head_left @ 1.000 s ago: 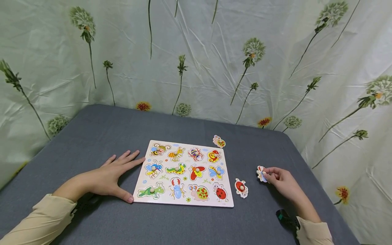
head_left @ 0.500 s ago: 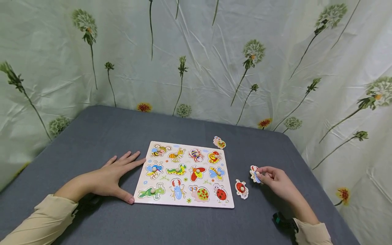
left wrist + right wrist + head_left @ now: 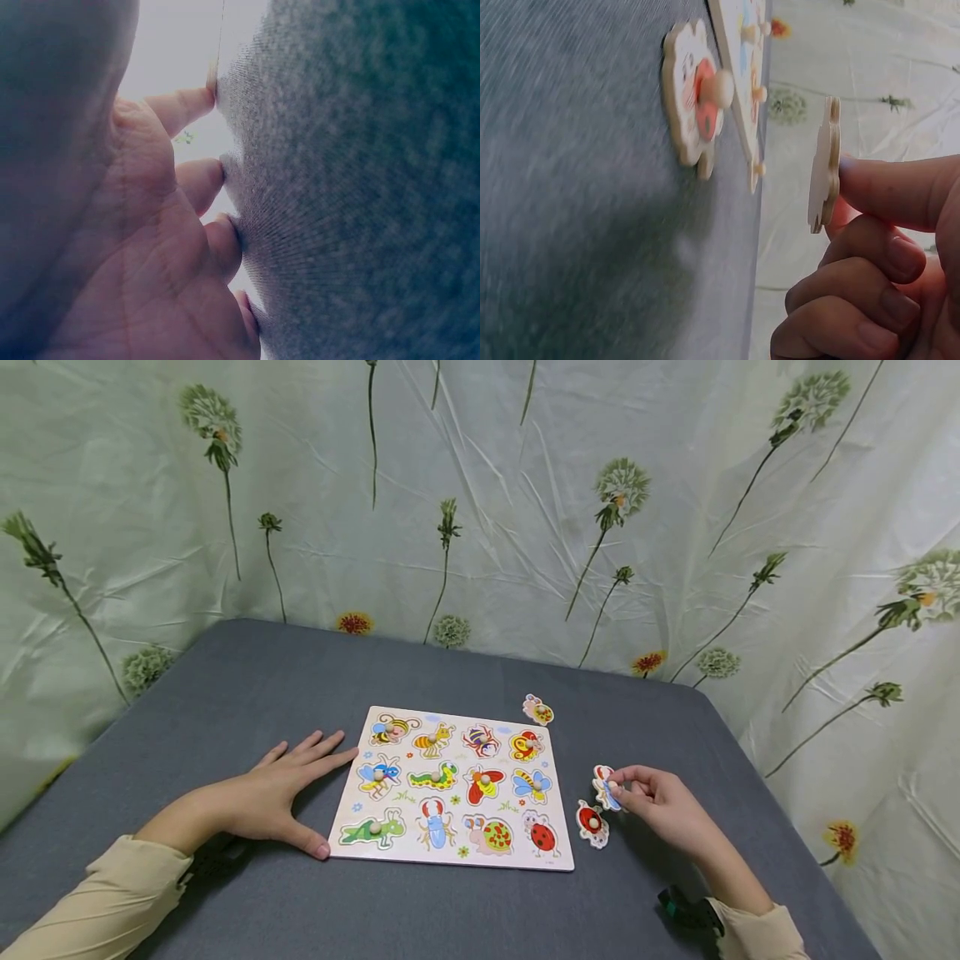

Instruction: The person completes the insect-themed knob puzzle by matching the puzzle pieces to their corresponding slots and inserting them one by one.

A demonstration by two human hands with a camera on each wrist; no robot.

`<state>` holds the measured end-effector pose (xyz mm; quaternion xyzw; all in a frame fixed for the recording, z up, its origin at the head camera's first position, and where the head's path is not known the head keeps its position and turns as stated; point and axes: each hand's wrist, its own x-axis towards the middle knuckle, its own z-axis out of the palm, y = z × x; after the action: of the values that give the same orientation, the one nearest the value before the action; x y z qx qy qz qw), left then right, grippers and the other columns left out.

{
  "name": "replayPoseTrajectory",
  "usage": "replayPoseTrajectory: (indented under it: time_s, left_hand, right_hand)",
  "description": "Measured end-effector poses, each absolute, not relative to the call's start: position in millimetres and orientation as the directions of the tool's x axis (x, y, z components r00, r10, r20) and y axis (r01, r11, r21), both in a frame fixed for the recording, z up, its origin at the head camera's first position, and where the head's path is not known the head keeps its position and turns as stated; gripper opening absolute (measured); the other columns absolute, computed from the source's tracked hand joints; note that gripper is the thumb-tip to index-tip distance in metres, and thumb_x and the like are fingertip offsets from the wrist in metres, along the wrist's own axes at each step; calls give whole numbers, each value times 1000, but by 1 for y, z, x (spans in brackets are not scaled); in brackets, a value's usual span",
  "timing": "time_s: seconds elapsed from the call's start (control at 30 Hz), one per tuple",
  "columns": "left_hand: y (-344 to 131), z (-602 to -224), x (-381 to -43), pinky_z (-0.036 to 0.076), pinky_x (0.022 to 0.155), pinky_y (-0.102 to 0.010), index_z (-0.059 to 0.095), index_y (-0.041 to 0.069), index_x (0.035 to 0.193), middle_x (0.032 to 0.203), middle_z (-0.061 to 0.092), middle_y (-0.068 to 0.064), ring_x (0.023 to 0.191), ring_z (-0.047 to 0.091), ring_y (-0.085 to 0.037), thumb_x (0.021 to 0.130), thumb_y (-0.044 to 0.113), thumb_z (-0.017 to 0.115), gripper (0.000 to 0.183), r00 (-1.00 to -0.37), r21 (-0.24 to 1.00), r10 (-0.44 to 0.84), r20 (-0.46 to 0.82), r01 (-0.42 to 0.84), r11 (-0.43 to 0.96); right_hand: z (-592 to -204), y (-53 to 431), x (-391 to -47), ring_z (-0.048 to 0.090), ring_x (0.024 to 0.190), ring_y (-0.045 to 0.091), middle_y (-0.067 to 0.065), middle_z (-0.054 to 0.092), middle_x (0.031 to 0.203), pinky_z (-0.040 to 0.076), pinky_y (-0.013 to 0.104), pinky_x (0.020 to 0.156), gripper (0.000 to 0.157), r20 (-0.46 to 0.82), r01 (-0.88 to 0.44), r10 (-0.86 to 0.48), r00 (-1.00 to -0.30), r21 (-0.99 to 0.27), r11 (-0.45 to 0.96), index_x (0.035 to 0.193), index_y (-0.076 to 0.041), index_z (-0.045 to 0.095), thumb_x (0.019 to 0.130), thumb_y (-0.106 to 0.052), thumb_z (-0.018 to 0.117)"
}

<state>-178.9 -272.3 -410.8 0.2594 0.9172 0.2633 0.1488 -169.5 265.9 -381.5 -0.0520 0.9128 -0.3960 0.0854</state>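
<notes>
A wooden peg puzzle board (image 3: 397, 852) with printed insects lies on the table, most of its shapes filled by knobbed pieces. My left hand (image 3: 266, 797) is spread on the table, its thumb and a fingertip touching the board's left edge. Between thumb and fingers, my right hand (image 3: 667, 806) pinches a stag beetle puzzle piece (image 3: 606, 788) with red and blue paint, held above the table right of the board. Its pale edge and back show in the right wrist view. Just below it lies the ladybug puzzle piece (image 3: 592, 823), knob up, near the board's right edge.
A snail puzzle piece (image 3: 538, 710) lies beyond the board's far right corner. Grey cloth covers the table (image 3: 450, 914). A curtain (image 3: 510, 552) with printed dandelions hangs behind it.
My right hand has carried the stag beetle piece leftward, toward the board and the ladybug piece. My left hand stays in place at the board's edge.
</notes>
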Motion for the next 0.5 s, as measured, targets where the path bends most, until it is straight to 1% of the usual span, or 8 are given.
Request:
replayPoseTrajectory:
  time_s: [0.27,0.5]
  left_hand:
    - [-274,-412,-179,1,119,-84,30,24,172,182,11,-19,165,3,-55,69,67,93,128,-827,548,545,-135,396,737]
    - [-272,-412,-180,1,119,-84,29,24,172,182,10,-18,164,3,-56,70,66,93,127,-824,547,550,-138,400,736]
  right_hand:
    - [-374,247,-171,31,55,6,-5,37,65,28,25,52,33,-118,-53,-211,-970,-749,661,124,3,69,104,-24,72]
    - [-375,231,-174,32,55,5,-4,38,65,30,24,53,30,-118,-66,-240,-964,-765,641,121,3,69,105,-22,71]
